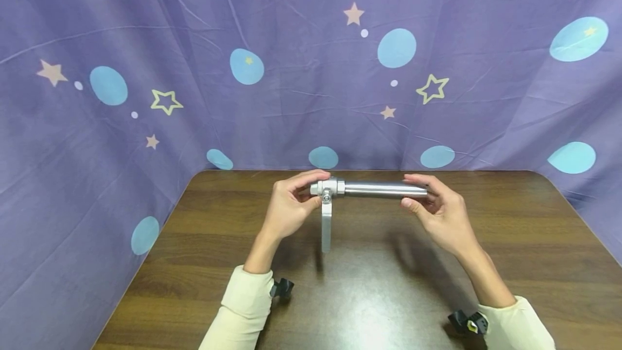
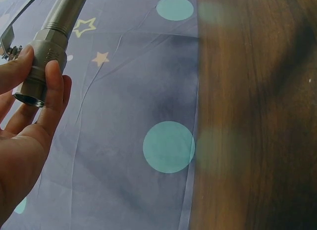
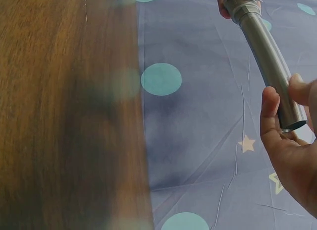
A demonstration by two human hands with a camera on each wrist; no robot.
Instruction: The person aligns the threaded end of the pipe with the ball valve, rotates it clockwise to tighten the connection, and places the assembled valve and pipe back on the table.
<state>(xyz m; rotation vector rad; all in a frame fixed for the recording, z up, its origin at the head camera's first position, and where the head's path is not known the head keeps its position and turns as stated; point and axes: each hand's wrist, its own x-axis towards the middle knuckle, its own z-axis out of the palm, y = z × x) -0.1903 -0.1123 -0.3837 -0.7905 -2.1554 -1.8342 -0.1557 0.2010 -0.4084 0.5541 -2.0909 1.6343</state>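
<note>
Basically, valve [image 1: 331, 184] and steel pipe [image 1: 374, 189] are in line, held above the bench [image 1: 218, 231], long axis running left-right between the hands. Left hand [image 1: 288, 208] grips the valve, nearer it; right hand [image 1: 447, 217] pinches the pipe's far end. Lever [image 1: 326, 231] sticks out crosswise. Wrist views show both hollow outer ends, head view doesn't; thread seating hard to tell. Patterned curtain [image 1: 301, 15] behind.

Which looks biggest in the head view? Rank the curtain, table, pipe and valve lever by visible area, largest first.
1. Curtain
2. Table
3. Pipe
4. Valve lever
</note>
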